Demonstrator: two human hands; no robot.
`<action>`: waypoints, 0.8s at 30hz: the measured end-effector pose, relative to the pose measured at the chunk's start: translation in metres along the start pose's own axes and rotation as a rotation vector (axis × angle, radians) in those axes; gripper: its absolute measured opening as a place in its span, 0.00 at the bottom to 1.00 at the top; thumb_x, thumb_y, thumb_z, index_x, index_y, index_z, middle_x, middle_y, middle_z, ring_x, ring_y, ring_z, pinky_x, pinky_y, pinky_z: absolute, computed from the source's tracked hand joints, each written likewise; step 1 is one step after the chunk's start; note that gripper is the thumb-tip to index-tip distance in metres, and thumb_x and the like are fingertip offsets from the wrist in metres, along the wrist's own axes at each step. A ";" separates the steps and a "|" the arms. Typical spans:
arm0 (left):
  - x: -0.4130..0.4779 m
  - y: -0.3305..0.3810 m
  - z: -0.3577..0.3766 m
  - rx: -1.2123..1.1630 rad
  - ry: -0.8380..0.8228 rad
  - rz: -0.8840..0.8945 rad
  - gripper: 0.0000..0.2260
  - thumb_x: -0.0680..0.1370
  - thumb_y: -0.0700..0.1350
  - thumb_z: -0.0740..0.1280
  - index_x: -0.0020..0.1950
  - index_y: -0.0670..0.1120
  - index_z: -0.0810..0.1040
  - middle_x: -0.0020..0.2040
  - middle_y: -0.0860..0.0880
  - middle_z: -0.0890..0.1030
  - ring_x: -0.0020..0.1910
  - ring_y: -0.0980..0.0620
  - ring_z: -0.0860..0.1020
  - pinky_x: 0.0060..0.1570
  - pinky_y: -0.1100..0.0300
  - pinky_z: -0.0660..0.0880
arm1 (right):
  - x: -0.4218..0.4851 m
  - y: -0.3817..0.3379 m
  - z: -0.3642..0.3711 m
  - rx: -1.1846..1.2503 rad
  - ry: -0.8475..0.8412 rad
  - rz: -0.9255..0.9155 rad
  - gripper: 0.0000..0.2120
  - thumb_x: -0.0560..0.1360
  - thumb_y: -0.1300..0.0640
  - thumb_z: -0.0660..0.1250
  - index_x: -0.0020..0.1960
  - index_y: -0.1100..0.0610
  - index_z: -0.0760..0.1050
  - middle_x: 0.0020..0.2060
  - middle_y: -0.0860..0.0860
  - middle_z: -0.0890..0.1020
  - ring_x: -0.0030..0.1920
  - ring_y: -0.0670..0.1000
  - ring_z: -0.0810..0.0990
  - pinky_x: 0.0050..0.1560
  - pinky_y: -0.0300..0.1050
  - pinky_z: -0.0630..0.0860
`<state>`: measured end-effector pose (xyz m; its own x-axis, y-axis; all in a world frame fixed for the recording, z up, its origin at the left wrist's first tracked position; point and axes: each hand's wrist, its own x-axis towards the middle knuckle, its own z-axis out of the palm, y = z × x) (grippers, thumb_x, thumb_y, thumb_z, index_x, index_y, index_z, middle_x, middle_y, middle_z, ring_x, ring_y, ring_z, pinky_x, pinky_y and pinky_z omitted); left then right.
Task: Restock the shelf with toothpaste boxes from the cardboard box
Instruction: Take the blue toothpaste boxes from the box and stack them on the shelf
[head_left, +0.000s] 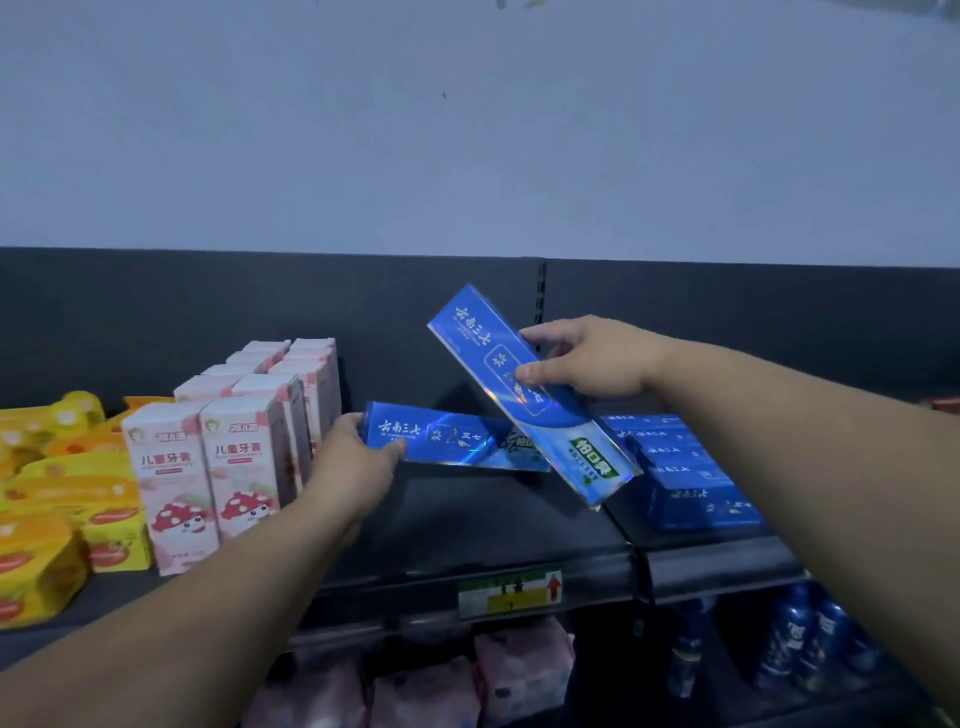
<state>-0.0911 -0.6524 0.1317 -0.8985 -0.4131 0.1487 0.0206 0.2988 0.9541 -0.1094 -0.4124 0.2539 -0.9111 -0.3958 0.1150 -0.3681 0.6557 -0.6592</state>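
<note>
Two long blue toothpaste boxes are held over the dark shelf (467, 525). My left hand (358, 457) grips the left end of the lower blue box (452, 436), which lies nearly level just above the shelf. My right hand (587, 364) grips the upper blue box (524, 395) at its middle; that box is tilted, its far end up and left, its near end down and right, crossing over the lower one. A stack of the same blue boxes (685, 467) lies on the shelf to the right. The cardboard box is out of view.
Upright pink children's toothpaste cartons (208, 467) stand in rows left of my left hand. Yellow packs (47, 499) lie further left. A price tag (511, 592) sits on the shelf's front edge. Below are pink packets (519, 665) and blue bottles (800, 644).
</note>
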 end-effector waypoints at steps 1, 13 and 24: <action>0.003 0.000 0.003 0.039 0.000 0.000 0.17 0.77 0.44 0.69 0.64 0.46 0.72 0.56 0.48 0.79 0.53 0.47 0.78 0.55 0.53 0.75 | 0.005 0.004 -0.001 0.022 -0.034 0.011 0.16 0.75 0.50 0.72 0.62 0.43 0.78 0.32 0.39 0.82 0.30 0.39 0.78 0.32 0.35 0.72; 0.032 -0.004 0.030 -0.066 0.076 -0.015 0.11 0.80 0.43 0.62 0.59 0.50 0.79 0.57 0.47 0.80 0.56 0.46 0.78 0.61 0.55 0.72 | 0.026 0.043 0.013 0.067 -0.167 0.051 0.25 0.74 0.53 0.73 0.69 0.43 0.73 0.32 0.40 0.78 0.30 0.41 0.75 0.30 0.33 0.70; 0.004 0.038 0.000 -0.048 -0.260 0.330 0.14 0.78 0.44 0.67 0.63 0.47 0.76 0.53 0.51 0.84 0.51 0.54 0.82 0.57 0.56 0.77 | 0.037 0.034 0.030 -0.039 -0.244 -0.019 0.26 0.71 0.53 0.76 0.67 0.42 0.75 0.55 0.46 0.82 0.51 0.39 0.79 0.62 0.38 0.71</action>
<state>-0.0939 -0.6426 0.1685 -0.9211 -0.0694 0.3832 0.3401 0.3360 0.8783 -0.1497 -0.4246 0.2135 -0.8339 -0.5488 -0.0584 -0.3963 0.6691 -0.6286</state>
